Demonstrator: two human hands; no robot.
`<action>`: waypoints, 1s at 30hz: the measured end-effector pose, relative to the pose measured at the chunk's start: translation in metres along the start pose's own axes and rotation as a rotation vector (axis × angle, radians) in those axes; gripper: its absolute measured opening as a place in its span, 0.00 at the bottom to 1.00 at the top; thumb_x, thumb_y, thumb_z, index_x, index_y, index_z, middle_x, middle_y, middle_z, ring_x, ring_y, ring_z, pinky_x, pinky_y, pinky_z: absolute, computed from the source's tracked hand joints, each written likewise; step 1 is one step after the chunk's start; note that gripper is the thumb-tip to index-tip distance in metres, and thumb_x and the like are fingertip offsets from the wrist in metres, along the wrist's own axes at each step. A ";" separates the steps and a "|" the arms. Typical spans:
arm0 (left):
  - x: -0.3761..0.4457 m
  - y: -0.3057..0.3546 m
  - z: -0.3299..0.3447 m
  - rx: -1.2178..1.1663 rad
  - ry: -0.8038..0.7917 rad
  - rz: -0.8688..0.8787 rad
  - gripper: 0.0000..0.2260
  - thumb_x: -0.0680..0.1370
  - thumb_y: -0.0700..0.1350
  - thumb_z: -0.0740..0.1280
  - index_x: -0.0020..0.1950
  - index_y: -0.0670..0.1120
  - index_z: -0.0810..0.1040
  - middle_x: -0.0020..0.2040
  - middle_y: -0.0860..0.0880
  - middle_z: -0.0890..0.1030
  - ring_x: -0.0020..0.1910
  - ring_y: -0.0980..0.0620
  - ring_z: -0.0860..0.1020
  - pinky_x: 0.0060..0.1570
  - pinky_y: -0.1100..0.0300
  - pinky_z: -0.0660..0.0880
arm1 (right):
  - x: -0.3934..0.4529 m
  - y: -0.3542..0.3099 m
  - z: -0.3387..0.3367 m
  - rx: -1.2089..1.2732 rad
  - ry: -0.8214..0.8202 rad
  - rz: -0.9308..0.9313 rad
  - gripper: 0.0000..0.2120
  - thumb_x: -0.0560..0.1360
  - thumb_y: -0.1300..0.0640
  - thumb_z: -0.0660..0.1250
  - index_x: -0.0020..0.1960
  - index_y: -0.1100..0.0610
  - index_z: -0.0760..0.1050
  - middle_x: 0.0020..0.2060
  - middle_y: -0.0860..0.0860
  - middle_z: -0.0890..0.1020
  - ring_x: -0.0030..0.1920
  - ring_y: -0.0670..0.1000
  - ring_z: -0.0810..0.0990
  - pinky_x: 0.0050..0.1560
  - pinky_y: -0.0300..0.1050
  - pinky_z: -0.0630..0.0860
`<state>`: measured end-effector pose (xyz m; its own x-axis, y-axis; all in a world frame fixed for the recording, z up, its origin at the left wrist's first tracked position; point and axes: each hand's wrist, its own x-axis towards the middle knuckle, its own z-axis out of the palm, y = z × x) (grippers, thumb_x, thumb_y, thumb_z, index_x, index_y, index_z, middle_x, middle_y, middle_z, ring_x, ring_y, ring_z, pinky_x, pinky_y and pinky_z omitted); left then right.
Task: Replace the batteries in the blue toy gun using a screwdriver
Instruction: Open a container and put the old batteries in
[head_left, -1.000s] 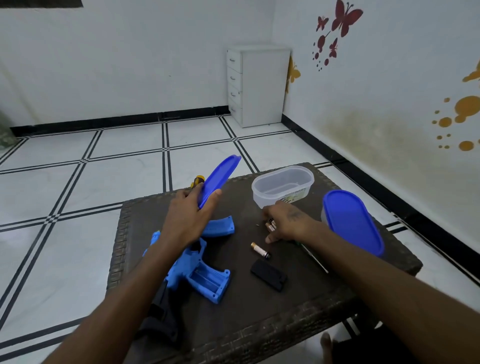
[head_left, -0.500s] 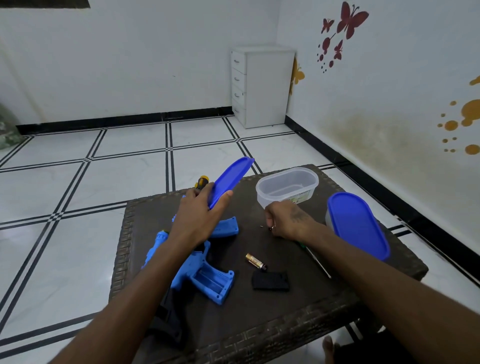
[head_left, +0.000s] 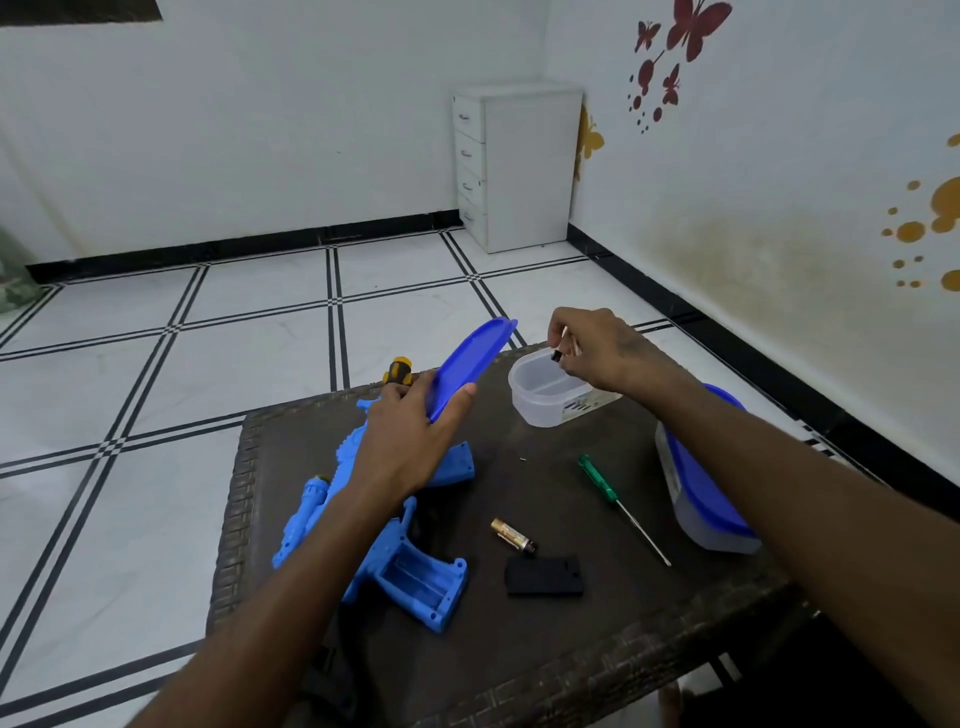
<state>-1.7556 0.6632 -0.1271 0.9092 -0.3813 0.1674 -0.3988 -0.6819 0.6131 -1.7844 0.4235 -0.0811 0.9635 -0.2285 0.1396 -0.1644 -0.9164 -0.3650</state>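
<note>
The blue toy gun lies on the dark table with its battery bay open and facing up. My left hand grips a blue oval lid tilted above the gun. Over the clear open container, my right hand pinches a small dark-ended thing that looks like a battery. One gold battery lies on the table beside the black battery cover. A green-handled screwdriver lies to the right of them.
A closed container with a blue lid stands near the table's right edge. A yellow-and-black tool handle sticks out behind my left hand. A tiny screw lies mid-table. White drawers stand in the far corner.
My right hand rose from the table, where it picked something up, to above the clear container, uncovering the green screwdriver. My left hand kept holding the blue lid.
</note>
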 end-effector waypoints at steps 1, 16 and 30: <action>0.000 0.001 0.001 0.006 -0.003 -0.001 0.30 0.77 0.67 0.53 0.75 0.54 0.64 0.61 0.45 0.70 0.57 0.51 0.68 0.55 0.59 0.63 | 0.006 0.005 0.005 -0.046 -0.036 -0.002 0.11 0.75 0.65 0.69 0.53 0.54 0.74 0.49 0.50 0.80 0.45 0.51 0.77 0.33 0.37 0.66; 0.009 0.000 0.003 0.020 -0.020 -0.045 0.40 0.71 0.75 0.47 0.75 0.51 0.65 0.65 0.41 0.71 0.64 0.43 0.70 0.63 0.44 0.70 | -0.071 -0.038 0.022 -0.016 -0.274 -0.123 0.07 0.74 0.50 0.70 0.48 0.54 0.78 0.40 0.46 0.79 0.43 0.48 0.78 0.45 0.43 0.75; 0.005 0.002 0.000 0.010 -0.006 -0.036 0.38 0.73 0.73 0.48 0.74 0.52 0.65 0.63 0.42 0.72 0.62 0.42 0.70 0.61 0.47 0.71 | -0.096 -0.046 0.057 -0.039 -0.405 -0.078 0.14 0.72 0.41 0.70 0.39 0.52 0.76 0.37 0.48 0.81 0.41 0.49 0.80 0.45 0.48 0.79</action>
<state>-1.7520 0.6594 -0.1251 0.9222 -0.3603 0.1405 -0.3671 -0.7013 0.6111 -1.8578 0.5067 -0.1298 0.9773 -0.0172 -0.2110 -0.0881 -0.9394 -0.3312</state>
